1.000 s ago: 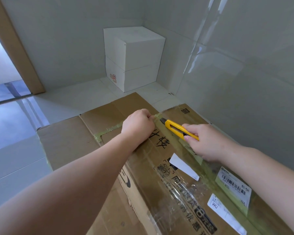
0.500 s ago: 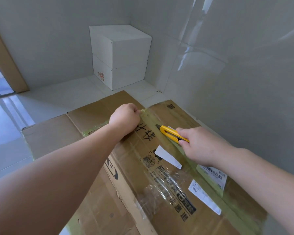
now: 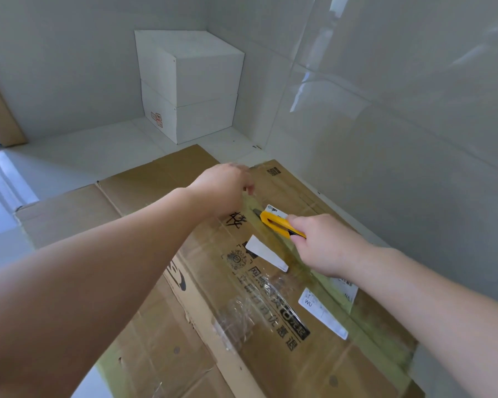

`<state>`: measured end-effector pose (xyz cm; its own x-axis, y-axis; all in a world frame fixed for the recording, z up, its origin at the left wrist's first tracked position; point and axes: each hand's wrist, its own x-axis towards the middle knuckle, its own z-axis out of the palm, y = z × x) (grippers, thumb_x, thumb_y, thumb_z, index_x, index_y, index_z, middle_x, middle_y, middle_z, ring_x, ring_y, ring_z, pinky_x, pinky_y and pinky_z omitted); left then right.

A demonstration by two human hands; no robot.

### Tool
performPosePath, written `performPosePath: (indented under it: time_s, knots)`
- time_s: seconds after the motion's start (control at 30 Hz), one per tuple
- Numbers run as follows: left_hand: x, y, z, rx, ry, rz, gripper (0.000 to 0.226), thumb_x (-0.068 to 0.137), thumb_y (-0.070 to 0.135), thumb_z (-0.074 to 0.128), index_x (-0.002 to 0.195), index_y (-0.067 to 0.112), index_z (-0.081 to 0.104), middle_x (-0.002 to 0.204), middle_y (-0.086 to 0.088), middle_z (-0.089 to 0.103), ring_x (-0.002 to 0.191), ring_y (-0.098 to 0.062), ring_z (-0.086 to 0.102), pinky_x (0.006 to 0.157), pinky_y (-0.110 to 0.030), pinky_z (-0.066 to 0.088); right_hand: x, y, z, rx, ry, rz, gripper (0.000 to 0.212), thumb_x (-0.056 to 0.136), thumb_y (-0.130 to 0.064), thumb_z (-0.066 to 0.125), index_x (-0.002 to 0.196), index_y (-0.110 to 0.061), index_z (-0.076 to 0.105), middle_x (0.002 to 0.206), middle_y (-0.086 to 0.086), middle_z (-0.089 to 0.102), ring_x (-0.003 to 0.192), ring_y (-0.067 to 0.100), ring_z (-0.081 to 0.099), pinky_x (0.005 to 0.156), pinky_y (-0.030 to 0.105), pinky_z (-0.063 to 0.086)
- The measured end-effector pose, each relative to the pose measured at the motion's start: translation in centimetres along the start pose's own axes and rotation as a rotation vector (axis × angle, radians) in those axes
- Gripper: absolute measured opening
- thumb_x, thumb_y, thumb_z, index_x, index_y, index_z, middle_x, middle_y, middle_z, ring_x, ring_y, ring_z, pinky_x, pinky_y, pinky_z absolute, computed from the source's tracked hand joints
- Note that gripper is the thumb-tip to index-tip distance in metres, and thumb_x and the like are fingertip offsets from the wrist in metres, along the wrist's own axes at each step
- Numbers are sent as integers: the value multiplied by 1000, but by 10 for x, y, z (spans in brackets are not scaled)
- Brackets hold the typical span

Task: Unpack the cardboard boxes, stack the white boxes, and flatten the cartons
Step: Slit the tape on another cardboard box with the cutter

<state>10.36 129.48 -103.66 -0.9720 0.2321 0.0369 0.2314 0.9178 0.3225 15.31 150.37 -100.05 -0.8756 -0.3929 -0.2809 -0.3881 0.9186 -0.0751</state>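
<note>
A large brown carton with printed text, labels and greenish tape along its top seam fills the foreground. My right hand grips a yellow utility knife whose blade tip rests on the tape seam. My left hand, blurred, has its fingers curled at the carton's far end, just beyond the blade; I see nothing in it. Two white boxes stand stacked one on the other in the far corner.
Flattened brown cardboard lies on the pale floor left of and behind the carton. Glossy tiled walls close in on the right and behind. A wooden door frame stands at far left.
The knife has been drawn toward me along the tape seam, away from the carton's far end. My left hand has stayed near that far end and now looks blurred. The view shifted slightly.
</note>
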Motion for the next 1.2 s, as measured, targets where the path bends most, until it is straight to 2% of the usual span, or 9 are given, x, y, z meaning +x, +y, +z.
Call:
performPosePath:
  time_s: [0.13, 0.23, 0.33, 0.53, 0.77, 0.9, 1.03, 1.1, 1.2]
  knots:
    - [5, 5, 11, -9, -98, 24, 44, 77, -3, 46, 106, 25, 65, 116, 5, 54, 108, -21, 53, 88, -38, 50, -4, 4, -4, -39, -36, 19, 30, 99, -25, 40, 127, -20, 51, 88, 7, 57, 58, 19, 48, 52, 27, 36]
    - [4, 8, 16, -25, -95, 71, 46, 76, -5, 45, 105, 23, 67, 113, 6, 55, 107, -18, 52, 89, -36, 49, -11, 7, -2, -77, -51, 12, 25, 99, -25, 41, 121, -20, 52, 79, 3, 51, 59, 19, 47, 49, 27, 34]
    - [1, 15, 23, -64, -81, 162, 45, 75, -8, 45, 101, 18, 71, 111, 4, 59, 108, -18, 52, 92, -36, 45, -19, 11, 0, -95, -39, -6, 13, 98, -25, 42, 106, -21, 51, 73, 0, 46, 58, 18, 47, 47, 28, 31]
    - [-2, 19, 30, -104, -53, 241, 41, 75, -10, 47, 93, 17, 73, 108, 5, 61, 106, -16, 52, 91, -32, 44, -28, 19, 3, -96, -49, -8, 5, 97, -24, 42, 95, -24, 47, 72, 2, 50, 58, 21, 49, 48, 28, 34]
    - [-6, 27, 32, -78, -76, 296, 40, 75, -9, 50, 96, 16, 74, 107, 4, 62, 103, -17, 54, 89, -35, 46, -39, 28, 6, -124, -43, -10, 15, 97, -25, 41, 107, -20, 51, 73, 2, 50, 60, 21, 51, 50, 30, 38]
    - [-10, 35, 35, -36, -95, 329, 39, 76, -6, 51, 99, 16, 73, 107, 4, 61, 103, -18, 54, 87, -34, 46, -48, 32, 8, -129, -49, -5, 14, 98, -26, 41, 104, -18, 51, 72, 3, 51, 58, 23, 50, 49, 30, 34]
    - [-13, 43, 41, -19, -80, 358, 39, 75, -5, 50, 98, 16, 73, 107, 5, 61, 101, -19, 56, 83, -34, 47, -58, 34, 9, -122, -49, 4, 9, 98, -25, 41, 99, -20, 48, 67, -1, 47, 54, 18, 46, 45, 28, 31]
    - [-14, 48, 42, -12, -94, 376, 39, 74, -5, 50, 97, 16, 73, 106, 4, 61, 100, -20, 56, 83, -35, 47, -62, 35, 9, -119, -53, 6, 12, 98, -25, 40, 105, -20, 50, 69, -1, 49, 55, 18, 47, 47, 29, 35]
    - [-14, 52, 42, 0, -107, 392, 38, 74, -5, 50, 96, 16, 72, 104, 6, 60, 98, -19, 55, 82, -34, 47, -68, 38, 10, -121, -67, 19, 29, 99, -25, 39, 124, -19, 50, 78, 2, 55, 57, 19, 49, 53, 31, 43]
